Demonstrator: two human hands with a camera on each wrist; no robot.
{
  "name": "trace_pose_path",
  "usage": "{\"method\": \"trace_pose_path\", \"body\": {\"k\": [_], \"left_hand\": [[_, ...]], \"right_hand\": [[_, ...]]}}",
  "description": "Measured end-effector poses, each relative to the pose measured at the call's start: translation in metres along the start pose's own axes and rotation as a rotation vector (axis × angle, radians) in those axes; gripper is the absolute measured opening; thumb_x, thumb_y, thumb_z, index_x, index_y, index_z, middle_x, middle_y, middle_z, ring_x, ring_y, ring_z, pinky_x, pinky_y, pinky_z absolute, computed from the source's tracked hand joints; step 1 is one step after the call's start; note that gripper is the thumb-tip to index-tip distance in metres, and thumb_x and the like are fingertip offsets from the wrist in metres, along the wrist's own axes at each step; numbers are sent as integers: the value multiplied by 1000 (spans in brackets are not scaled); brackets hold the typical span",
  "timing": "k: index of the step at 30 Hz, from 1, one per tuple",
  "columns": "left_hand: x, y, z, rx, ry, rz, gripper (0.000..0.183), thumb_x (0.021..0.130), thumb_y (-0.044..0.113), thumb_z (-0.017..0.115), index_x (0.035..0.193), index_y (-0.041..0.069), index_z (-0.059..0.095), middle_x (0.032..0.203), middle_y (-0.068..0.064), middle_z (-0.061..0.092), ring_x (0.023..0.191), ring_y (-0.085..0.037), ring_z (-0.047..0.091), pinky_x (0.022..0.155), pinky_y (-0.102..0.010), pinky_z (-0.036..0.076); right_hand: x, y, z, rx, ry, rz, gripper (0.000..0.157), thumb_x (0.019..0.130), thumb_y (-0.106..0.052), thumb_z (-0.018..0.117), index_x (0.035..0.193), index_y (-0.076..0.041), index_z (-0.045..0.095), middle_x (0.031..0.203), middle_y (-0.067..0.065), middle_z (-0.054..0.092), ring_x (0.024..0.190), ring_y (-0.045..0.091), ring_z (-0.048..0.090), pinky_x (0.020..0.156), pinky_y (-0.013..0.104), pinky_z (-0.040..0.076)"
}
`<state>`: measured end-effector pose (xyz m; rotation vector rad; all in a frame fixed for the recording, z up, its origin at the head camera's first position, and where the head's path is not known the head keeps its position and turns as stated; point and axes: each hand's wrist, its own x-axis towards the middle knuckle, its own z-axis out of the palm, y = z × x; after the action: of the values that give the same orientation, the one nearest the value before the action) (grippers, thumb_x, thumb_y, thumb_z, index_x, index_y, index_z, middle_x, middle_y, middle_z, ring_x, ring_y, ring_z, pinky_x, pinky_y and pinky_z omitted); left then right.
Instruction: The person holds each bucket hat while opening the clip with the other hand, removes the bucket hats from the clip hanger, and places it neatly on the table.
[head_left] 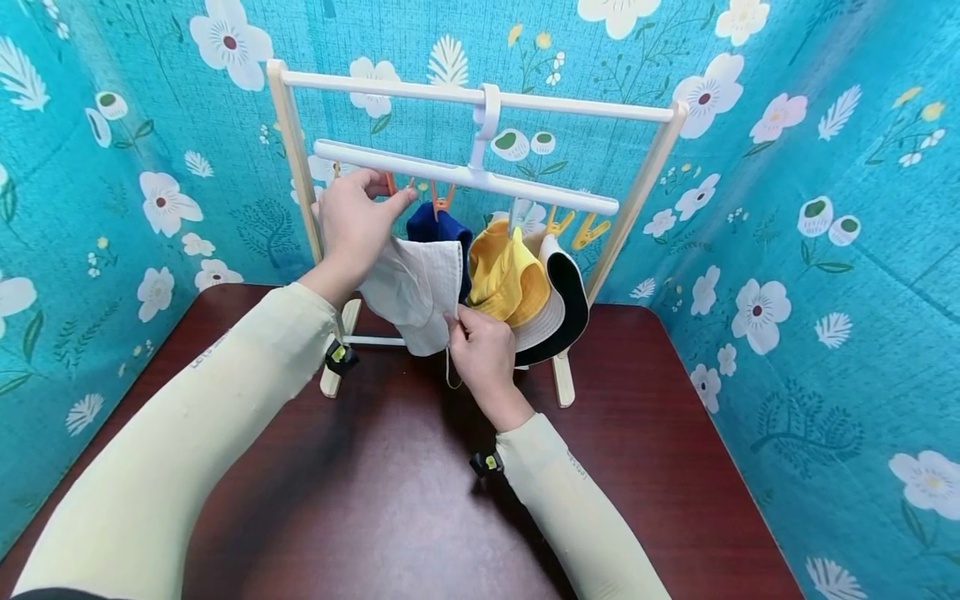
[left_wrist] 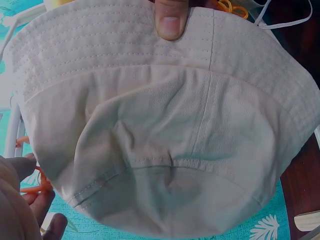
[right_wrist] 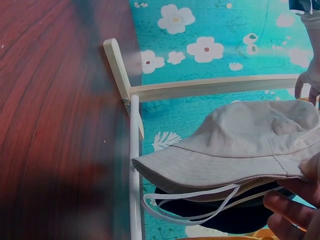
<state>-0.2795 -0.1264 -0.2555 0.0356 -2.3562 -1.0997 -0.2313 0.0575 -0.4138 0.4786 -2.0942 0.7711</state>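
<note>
A beige bucket hat [head_left: 411, 287] with a white cord hangs at the left of the white clip hanger [head_left: 420, 167]. My right hand [head_left: 483, 354] pinches its brim between thumb and fingers at the lower right. Up at the bar, my left hand [head_left: 356, 221] has thumb and fingers on an orange clip [left_wrist: 45, 185] by the hat's crown; whether the clip grips the hat is hidden. Just behind hangs a navy hat [head_left: 442, 223] from another orange clip [head_left: 443, 198]. Farther right are a yellow hat [head_left: 506, 271] and a hat with a black-and-white brim [head_left: 568, 292].
The hanger hooks over the top rail of a wooden rack [head_left: 637, 204] on a dark red table [head_left: 420, 475]. A yellow clip [head_left: 590, 232] dangles at the hanger's right end. Blue flowered cloth [head_left: 750, 250] encloses the back and sides.
</note>
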Motion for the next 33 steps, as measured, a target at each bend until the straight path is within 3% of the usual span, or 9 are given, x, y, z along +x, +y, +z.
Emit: {"method": "trace_pose_path", "body": {"k": [7,12,18,23,33], "left_hand": [[-1,1,-7,7,-62,-14,45,90,56,73,117,19,75,118,2,76,120,-12,64,113,-49,24],[-1,-1,-15,-29,-118,-15,49,92,51,73,125,14,72,122,-4,75,119,-16,66,112,-43,35],[-4,-5,-26,-50,-167,-23,48,94,47,72,126,11,70,124,-8,73,118,-19,66,99,-41,52],[-5,-8,-29,-40,-175,-17,43,94,43,73,123,10,72,120,-9,74,115,-20,67,97,-41,52],[-10,-10,-36,-46,-197,-37,51,94,50,71,127,11,70,120,-9,73,113,-20,67,94,-41,54]], "right_hand": [[0,4,-2,-1,-5,6,20,93,-22,76,76,-15,71,64,-1,64,63,21,70,57,38,54],[0,5,-5,19,-11,5,18,93,-21,76,77,-14,72,66,0,67,63,21,70,58,38,55],[0,6,-6,24,-18,7,16,93,-19,76,78,-14,73,66,1,67,63,21,70,58,38,54],[-1,8,-5,22,-10,8,18,93,-21,76,77,-14,72,64,0,66,61,20,69,56,37,53],[-2,10,-4,21,-6,4,16,94,-22,75,79,-15,73,65,0,67,64,20,70,58,38,54]]}}
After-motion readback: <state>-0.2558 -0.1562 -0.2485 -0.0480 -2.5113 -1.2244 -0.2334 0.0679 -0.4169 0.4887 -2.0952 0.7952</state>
